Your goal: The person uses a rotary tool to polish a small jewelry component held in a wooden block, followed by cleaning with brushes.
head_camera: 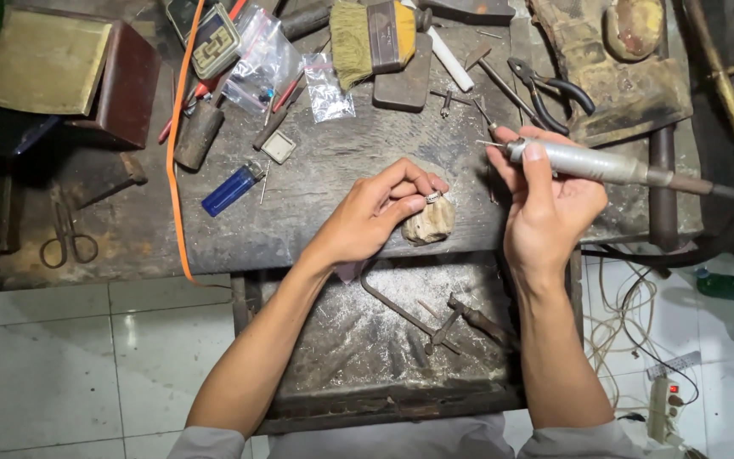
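The left hand (375, 212) rests on the front edge of the tabletop (333, 161), grip closed on a small silver ring (432, 197) pinched between thumb and forefinger. The ring sits on top of a pale, worn wooden peg (429, 223) that projects from the tabletop edge.

The right hand (550, 204) is raised just right of the ring, grip closed around a grey cylindrical rotary handpiece (588, 161). The thumb lies along the barrel. The thin bit points left and stands clear of the ring. A dark flexible shaft (724, 194) runs from the handpiece off to the right.

Below the hands, an open drawer tray (384, 340) dusted with metal filings holds a bent rod (392, 302) and a small hand tool (469, 316).

Packages and small items on the tabletop:
- Clear plastic zip bags (273, 64), rectangular, lie at top centre-left, with red marks showing through.
- A small square grey case (279, 146) lies below the bags.
- A blue lighter (231, 189) lies left of centre.
- A brown box with a dull yellow top (61, 68) stands at top left.
- A yellow-bristled brush (375, 36) lies at top centre.
- Black-handled pliers (550, 89) lie at upper right.
- Scissors (68, 238) lie at far left.
- An orange strap (176, 144) runs down the tabletop.

A white power strip (664, 408) lies on the tiled floor at lower right.
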